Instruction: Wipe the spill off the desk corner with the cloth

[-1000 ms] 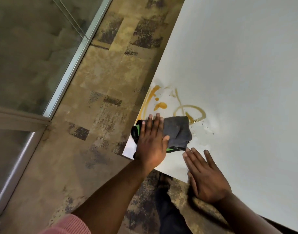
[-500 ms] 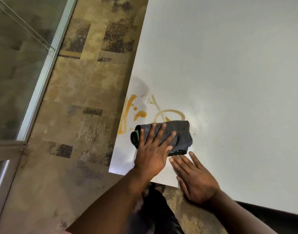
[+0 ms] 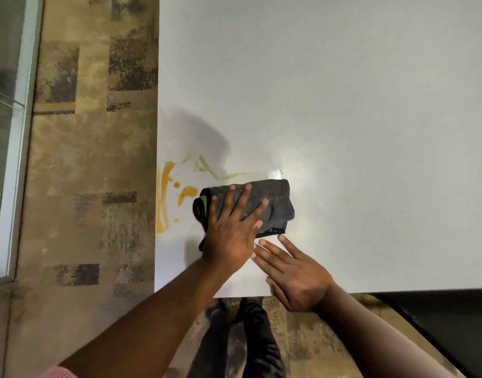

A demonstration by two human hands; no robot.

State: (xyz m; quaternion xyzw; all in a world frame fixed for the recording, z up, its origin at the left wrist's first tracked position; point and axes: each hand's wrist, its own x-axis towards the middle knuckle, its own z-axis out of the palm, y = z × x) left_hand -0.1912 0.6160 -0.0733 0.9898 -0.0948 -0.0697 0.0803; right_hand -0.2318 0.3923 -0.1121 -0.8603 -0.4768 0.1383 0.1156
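Observation:
A folded dark grey cloth (image 3: 275, 203) with a green edge lies on the white desk (image 3: 343, 105) near its front left corner. My left hand (image 3: 231, 230) presses flat on the cloth's left half, fingers spread. An orange-brown spill (image 3: 165, 197) streaks along the desk's left edge, with drops and thin lines (image 3: 207, 167) just left of and behind the cloth. My right hand (image 3: 291, 271) rests flat on the desk just in front of the cloth, fingers apart, holding nothing.
The desk's left edge and front edge meet near my left forearm. Patterned brown carpet (image 3: 92, 186) lies to the left, and a glass partition with a metal frame (image 3: 13, 159) beyond it. My legs (image 3: 250, 336) show below the desk edge.
The cloth has slid away from me and to the right under my left hand, over the ring-shaped part of the spill. My right hand has stayed flat beside it.

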